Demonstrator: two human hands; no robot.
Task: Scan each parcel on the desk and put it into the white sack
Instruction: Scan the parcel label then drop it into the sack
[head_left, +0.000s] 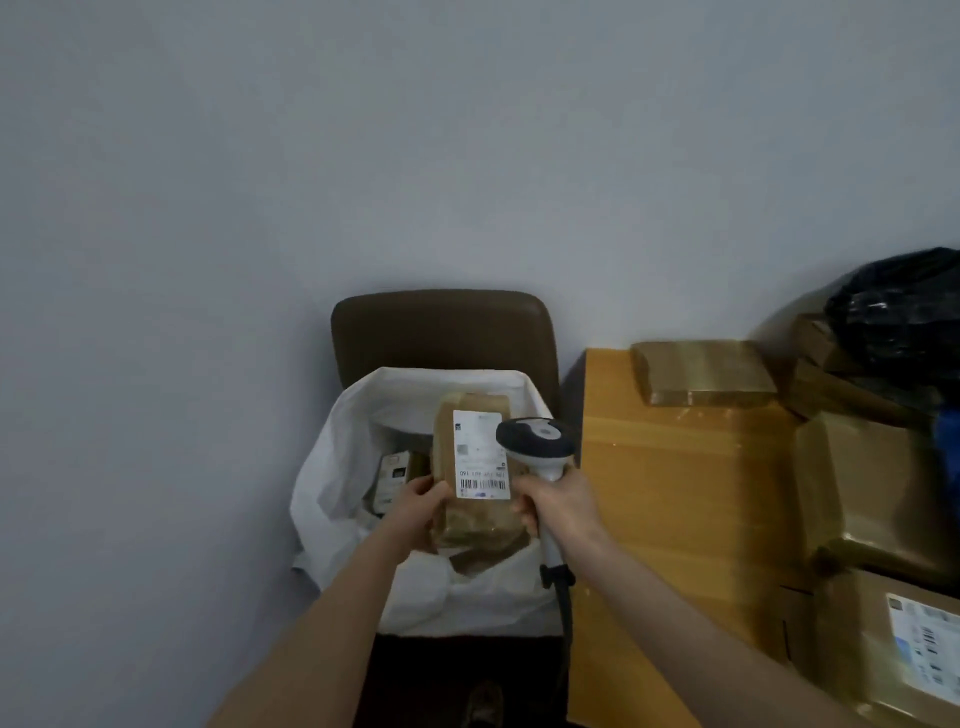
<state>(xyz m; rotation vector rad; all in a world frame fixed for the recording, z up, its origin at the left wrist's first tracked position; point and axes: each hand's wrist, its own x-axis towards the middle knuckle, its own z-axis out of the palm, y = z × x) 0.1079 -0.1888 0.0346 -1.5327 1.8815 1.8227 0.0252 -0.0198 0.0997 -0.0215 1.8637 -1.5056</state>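
Parcels (395, 475) are already seen lying inside the white sack (332, 467), which is propped open on a brown chair (441, 332) beside the desk (675, 493), so part of the work is judged done. One taped brown parcel (470, 519) is held above the sack's mouth, gripped at its lower left corner by the left hand (423, 501), whose fingers are curled round the edge. The scanner (535, 441) is clasped by its handle in the right hand (558, 501), its head just beside the parcel's white label (480, 452). This parcel is judged to be at the scanning step and not yet dropped in. More remain on the desk: a flat parcel (701, 371) at the far edge and larger boxes (857, 478) to the right, near a black bag (904, 306). A barcode and a row of digits are printed on the held label, but the digits are too blurred to be read. No brand can be made out.
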